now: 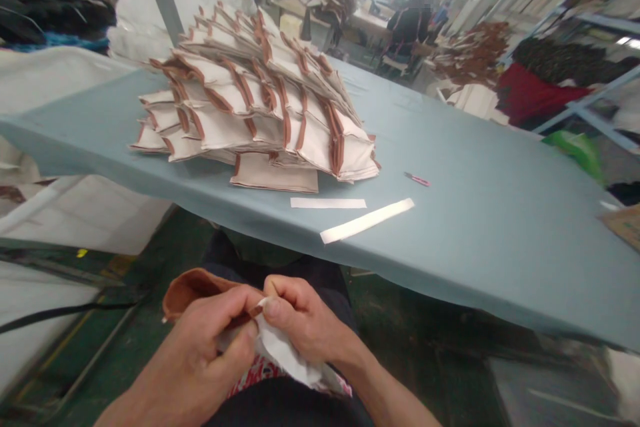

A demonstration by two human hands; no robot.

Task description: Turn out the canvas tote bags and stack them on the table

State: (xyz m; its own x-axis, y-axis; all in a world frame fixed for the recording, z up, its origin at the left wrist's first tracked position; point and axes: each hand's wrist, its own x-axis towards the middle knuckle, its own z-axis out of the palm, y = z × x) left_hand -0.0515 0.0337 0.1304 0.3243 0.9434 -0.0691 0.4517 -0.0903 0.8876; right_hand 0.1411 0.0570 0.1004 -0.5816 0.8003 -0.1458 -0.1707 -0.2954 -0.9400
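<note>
Above my lap, both hands pinch one brown and white fabric piece. My left hand is closed on it, thumb and forefinger at the brown edge, and the brown part bulges out beyond its knuckles. Close beside it, my right hand is closed on the same piece, its thumb pressing where white cloth meets brown. White cloth hangs down under my right hand. Part of the piece is hidden behind my fingers.
A blue-grey table stands ahead. On it lie a large heap of cream pieces with brown edging, two pale strips and small pink-handled thread snips. White bins are at left. A person sits far back.
</note>
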